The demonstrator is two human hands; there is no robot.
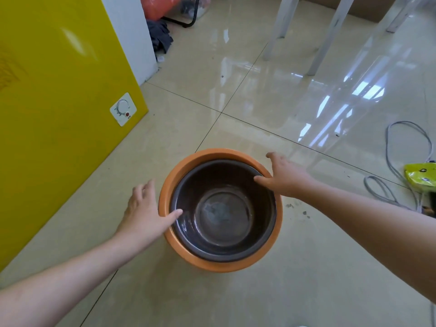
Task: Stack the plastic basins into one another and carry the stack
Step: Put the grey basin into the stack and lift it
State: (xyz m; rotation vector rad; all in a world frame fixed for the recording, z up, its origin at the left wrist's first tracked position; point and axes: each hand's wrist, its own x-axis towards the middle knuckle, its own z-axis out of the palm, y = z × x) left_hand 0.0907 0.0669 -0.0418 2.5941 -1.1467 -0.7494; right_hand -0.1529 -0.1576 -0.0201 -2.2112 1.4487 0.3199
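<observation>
An orange plastic basin (175, 175) stands on the tiled floor with a dark brown basin (224, 208) nested inside it. My left hand (144, 208) is at the stack's left side, thumb over the rim and fingers spread down the outside. My right hand (283, 175) is at the upper right side, thumb resting on the brown rim and fingers reaching past the orange rim. Both hands touch the rims with fingers apart; whether either has closed a grip is not clear.
A yellow appliance (59, 102) with a white dial panel (123, 109) stands close on the left. White chair legs (323, 41) rise at the back right. A grey cable (401, 166) and a yellow-green bag (422, 177) lie at the right. Clothes and bags lie at the back.
</observation>
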